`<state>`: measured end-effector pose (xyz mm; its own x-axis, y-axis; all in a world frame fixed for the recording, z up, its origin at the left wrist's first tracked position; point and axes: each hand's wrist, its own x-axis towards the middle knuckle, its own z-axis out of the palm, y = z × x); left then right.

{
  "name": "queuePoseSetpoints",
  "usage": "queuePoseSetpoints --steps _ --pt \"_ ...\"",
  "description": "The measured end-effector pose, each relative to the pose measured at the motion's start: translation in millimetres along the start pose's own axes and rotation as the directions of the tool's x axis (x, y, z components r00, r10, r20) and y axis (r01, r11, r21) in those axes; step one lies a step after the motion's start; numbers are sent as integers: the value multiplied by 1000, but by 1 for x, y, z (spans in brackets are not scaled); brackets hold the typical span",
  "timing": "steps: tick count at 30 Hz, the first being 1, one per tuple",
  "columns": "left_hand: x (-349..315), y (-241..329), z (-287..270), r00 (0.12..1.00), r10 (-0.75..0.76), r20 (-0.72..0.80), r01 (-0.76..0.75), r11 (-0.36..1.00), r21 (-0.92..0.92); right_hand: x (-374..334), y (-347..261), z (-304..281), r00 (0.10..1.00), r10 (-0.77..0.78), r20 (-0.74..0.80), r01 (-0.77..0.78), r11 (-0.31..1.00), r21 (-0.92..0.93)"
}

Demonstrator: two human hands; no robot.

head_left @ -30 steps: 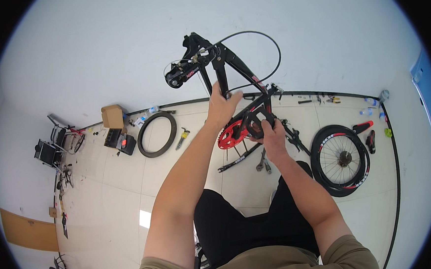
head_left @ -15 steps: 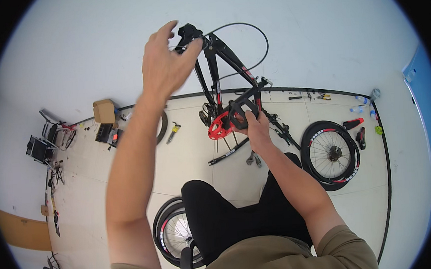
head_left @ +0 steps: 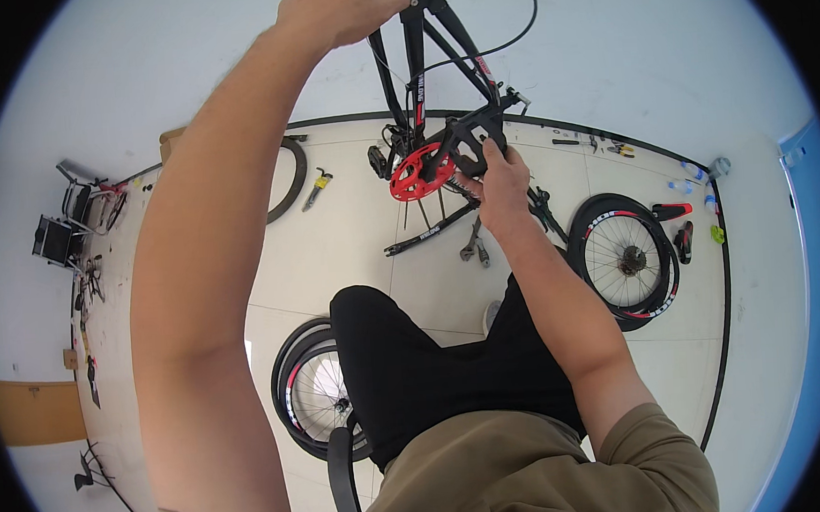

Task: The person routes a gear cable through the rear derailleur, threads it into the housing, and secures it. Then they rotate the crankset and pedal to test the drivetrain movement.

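At the top middle of the head view stands a black bike frame (head_left: 418, 86). The left hand (head_left: 339, 12) is wrapped tight around its top end. The right hand (head_left: 497, 180) grabs the black crank beside the red chainring (head_left: 414, 173). A wheel (head_left: 624, 260) lies on the floor at the right, and another wheel (head_left: 313, 393) lies low in the middle.

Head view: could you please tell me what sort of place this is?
Probably a bicycle repair workshop: the person holds a black bike frame with a red chainring, while wheels and hand tools lie on the tiled floor.
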<state>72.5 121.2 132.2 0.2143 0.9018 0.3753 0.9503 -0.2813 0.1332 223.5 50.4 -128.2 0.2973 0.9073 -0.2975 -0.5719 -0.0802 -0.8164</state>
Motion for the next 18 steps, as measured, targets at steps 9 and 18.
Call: queuePoseSetpoints --steps 9,18 --pt "5 3 -9 999 2 51 -5 998 63 -68 109 -13 541 -144 829 744 542 -391" --pt "6 10 -7 1000 -20 22 20 1000 24 -55 194 -151 867 436 241 137 256 -957"
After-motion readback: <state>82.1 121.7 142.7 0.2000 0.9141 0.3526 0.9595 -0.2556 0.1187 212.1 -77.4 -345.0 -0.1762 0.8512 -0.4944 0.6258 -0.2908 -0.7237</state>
